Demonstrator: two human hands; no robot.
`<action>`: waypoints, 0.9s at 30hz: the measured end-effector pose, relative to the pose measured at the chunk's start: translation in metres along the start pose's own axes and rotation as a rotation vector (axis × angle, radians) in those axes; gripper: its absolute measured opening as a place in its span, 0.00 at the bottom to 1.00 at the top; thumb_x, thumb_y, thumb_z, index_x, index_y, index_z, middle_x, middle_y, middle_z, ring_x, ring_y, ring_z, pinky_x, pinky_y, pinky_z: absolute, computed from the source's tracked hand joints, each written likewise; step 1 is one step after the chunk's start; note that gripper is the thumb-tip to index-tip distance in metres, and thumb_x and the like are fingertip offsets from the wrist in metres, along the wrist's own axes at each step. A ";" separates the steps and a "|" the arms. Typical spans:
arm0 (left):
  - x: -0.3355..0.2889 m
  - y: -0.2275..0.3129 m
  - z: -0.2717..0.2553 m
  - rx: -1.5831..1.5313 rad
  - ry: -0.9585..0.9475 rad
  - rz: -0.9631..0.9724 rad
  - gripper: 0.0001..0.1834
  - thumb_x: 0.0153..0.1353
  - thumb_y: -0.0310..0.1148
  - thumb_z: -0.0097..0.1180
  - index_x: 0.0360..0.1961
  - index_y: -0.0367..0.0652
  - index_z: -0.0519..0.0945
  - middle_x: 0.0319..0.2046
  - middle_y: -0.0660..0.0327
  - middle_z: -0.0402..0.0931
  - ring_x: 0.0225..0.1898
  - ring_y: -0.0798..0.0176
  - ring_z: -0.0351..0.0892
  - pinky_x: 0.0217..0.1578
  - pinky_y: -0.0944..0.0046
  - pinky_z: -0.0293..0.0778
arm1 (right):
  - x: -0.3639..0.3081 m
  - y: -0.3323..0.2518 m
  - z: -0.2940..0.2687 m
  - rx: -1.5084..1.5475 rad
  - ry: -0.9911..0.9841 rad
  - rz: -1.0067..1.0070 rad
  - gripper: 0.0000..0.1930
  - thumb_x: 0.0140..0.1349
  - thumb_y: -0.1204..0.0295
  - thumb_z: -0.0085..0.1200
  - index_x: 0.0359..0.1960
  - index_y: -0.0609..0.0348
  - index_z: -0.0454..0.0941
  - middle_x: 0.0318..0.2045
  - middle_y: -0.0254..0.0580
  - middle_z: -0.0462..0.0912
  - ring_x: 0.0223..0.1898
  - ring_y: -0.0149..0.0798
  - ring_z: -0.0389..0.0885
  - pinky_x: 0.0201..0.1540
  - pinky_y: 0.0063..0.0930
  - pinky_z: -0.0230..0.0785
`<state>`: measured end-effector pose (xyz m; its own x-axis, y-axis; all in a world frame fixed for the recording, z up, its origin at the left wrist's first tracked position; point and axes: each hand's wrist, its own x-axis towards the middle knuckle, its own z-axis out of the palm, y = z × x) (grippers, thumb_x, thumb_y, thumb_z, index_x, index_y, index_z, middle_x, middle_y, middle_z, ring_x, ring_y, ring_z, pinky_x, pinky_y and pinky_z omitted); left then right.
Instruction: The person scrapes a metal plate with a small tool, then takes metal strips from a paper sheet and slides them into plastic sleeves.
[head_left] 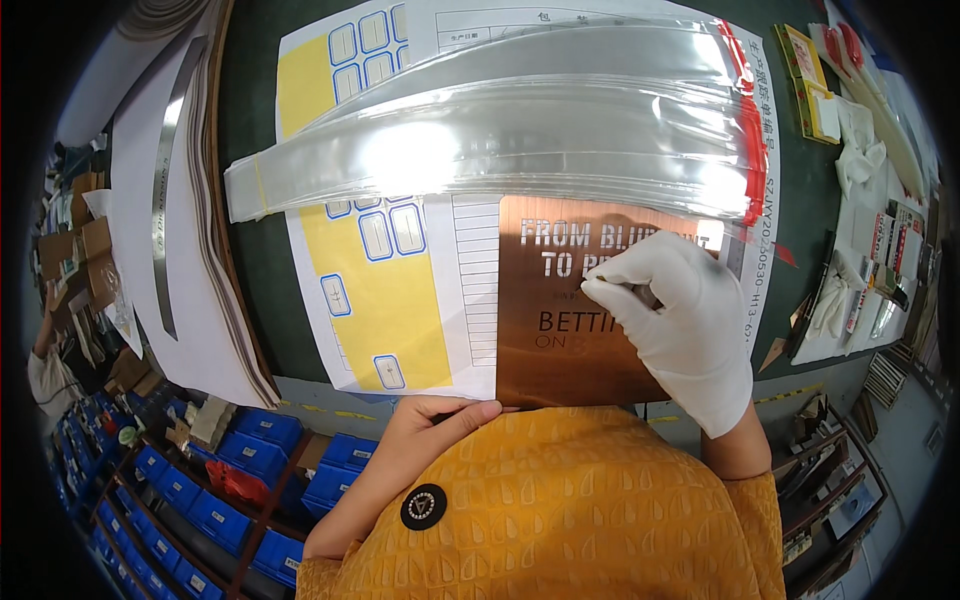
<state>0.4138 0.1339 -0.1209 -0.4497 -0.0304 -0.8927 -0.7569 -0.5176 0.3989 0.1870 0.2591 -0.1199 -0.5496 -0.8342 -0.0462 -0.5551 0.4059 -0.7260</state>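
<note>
On a green table (248,80), clear plastic sleeves (500,140) stretch along the far edge of a copper-coloured plate (570,375), over which a white-gloved right hand (685,315) pinches thumb and forefinger together, while the bare left hand (430,425) meets its near-left corner, its fingers too hidden to tell their hold.

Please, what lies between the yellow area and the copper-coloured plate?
In the head view, white lined paper lies between the yellow area and the copper-coloured plate.
</note>
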 end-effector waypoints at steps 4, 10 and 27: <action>0.000 0.000 -0.001 0.000 0.002 -0.014 0.13 0.61 0.35 0.60 0.42 0.36 0.83 0.34 0.65 0.82 0.37 0.77 0.75 0.38 0.75 0.70 | 0.000 -0.001 0.001 0.016 0.023 0.010 0.09 0.49 0.75 0.64 0.28 0.56 0.74 0.23 0.37 0.75 0.27 0.41 0.76 0.29 0.30 0.68; -0.001 0.003 0.000 -0.009 0.000 -0.019 0.14 0.61 0.35 0.60 0.42 0.36 0.83 0.35 0.65 0.82 0.37 0.76 0.75 0.38 0.76 0.70 | 0.000 -0.001 -0.002 0.004 -0.012 -0.012 0.09 0.49 0.75 0.64 0.28 0.56 0.74 0.23 0.37 0.75 0.27 0.41 0.77 0.29 0.30 0.69; -0.002 0.005 0.002 -0.025 -0.005 -0.014 0.13 0.62 0.35 0.59 0.42 0.36 0.83 0.34 0.65 0.82 0.36 0.76 0.75 0.37 0.75 0.70 | -0.001 0.000 0.000 0.006 0.003 -0.003 0.09 0.50 0.74 0.63 0.28 0.55 0.74 0.23 0.37 0.75 0.27 0.42 0.76 0.30 0.31 0.68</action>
<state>0.4098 0.1329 -0.1168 -0.4413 -0.0188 -0.8972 -0.7510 -0.5395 0.3807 0.1871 0.2597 -0.1197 -0.5496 -0.8344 -0.0423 -0.5527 0.4011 -0.7305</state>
